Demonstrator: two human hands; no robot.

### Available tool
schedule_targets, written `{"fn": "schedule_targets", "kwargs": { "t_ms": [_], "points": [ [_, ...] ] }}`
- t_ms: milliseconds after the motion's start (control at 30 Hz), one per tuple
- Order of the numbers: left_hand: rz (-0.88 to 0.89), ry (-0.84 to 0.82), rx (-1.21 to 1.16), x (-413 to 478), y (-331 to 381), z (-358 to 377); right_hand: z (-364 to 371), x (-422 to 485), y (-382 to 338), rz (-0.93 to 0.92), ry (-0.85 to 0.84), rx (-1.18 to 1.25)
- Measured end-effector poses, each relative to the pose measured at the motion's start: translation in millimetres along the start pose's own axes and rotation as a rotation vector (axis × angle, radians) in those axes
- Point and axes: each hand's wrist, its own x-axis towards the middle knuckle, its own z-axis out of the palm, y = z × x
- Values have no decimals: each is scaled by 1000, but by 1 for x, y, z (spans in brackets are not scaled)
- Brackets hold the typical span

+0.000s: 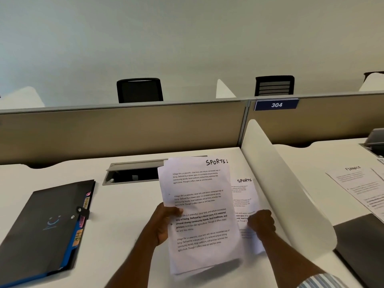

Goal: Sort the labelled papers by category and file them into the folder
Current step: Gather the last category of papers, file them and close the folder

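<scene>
Head view: a stack (199, 215) of papers is held up off the bench (124, 235), its long axis running away from the person and tilted a little left, top sheet headed "SPORTS:" in handwriting over printed paragraphs that begin "Village life is a peaceful". The left hand (164, 223) grips its left edge, thumb on the front. Just right of it lies a sheet (245, 194) marked "SPORTS", partly behind the stack; the right hand (261, 224) is curled on its lower part and seems to pinch it. The folder (41, 225), black with blue edges, lies closed well to the left, so the left hand is nearer; its coloured tabs are too blurred to read. Beyond the white divider (280, 183) a page (357, 183) is headed "FINANCE", and a blue sign (276, 104) reads "304"
</scene>
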Motion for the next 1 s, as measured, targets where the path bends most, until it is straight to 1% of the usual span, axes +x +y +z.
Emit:
{"fn": "schedule_targets", "kwargs": {
  "t_ms": [100,167,233,300,367,433,533,667,867,900,967,1000],
  "points": [
    [-15,-15,-17,-1,3,3,2,11,7,-115,-143,182],
    [-21,-20,-25,-2,5,4,1,12,13,-210,-272,405],
    [-33,-25,-40,-2,8,5,-7,2,14,-237,-421,640],
    [-38,-26,-43,-1,9,6,-13,-8,13,-227,-573,785],
    [-39,-16,-49,0,9,9,-16,-15,12,-233,-672,827],
    [-33,8,-37,-1,10,13,-20,-23,11,-231,-716,854],
    [8,78,4,-3,9,15,-24,-32,9,-271,-724,906],
    [51,179,2,-4,11,11,-27,-39,9,-309,-758,913],
    [22,171,8,-10,16,14,-29,-54,0,-363,-823,840],
    [26,175,4,-10,16,14,-29,-56,-3,-360,-848,833],
    [41,183,9,-10,16,15,-31,-63,-9,-297,-922,862],
    [52,186,14,-11,16,16,-31,-64,-12,-285,-929,886]
  ]
}}
